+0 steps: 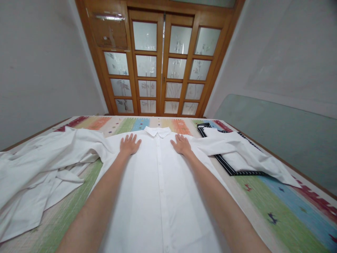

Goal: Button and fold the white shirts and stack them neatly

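A white button-up shirt lies front side up, spread flat, with its collar at the far end and its buttoned placket running down the middle. My left hand rests flat on the shirt's left shoulder area, fingers spread. On the other side of the collar, my right hand lies palm down on the cloth, its fingers apart too. Neither hand grips the fabric. The right-hand sleeve stretches out over a folded black-and-white striped garment. The left-hand sleeve meets another heap of white cloth.
Crumpled white cloth covers the left side. Beneath everything is a colourful striped cover with small animal figures. Wooden doors with glass panes stand at the far end. A pale green panel leans along the right wall.
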The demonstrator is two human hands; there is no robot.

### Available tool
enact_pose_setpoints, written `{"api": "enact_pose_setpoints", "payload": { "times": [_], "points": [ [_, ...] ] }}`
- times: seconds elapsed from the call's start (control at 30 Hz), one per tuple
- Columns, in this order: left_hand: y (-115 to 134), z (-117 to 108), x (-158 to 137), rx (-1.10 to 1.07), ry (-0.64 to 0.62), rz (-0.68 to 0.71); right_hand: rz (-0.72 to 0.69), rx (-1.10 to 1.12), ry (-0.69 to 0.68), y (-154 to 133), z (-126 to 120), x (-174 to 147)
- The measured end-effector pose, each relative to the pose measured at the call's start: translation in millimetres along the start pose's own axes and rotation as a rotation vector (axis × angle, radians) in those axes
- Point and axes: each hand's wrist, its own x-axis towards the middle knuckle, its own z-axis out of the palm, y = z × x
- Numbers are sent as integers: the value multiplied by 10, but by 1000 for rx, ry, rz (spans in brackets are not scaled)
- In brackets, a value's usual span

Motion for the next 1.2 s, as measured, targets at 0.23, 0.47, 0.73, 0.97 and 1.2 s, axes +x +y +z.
{"api": "enact_pose_setpoints", "payload": {
  "times": [0.23, 0.47, 0.73, 0.97, 1.2],
  "points": [
    [-207, 0, -52, 46, 39, -35, 58, -32, 46, 140, 47, 37],
    [-143, 12, -242, 87, 77, -31, 48, -68, 237, 106, 47, -11],
    [-181, 30, -462, 82, 66, 17, 103, -129, 414, 270, -72, 84],
    [-161, 28, -471, 51, 88, 11, 37, -189, 501, 281, -89, 99],
    [-174, 32, -471, 38, 104, 12, 80, -150, 418, 226, -148, 41]
  ]
}}
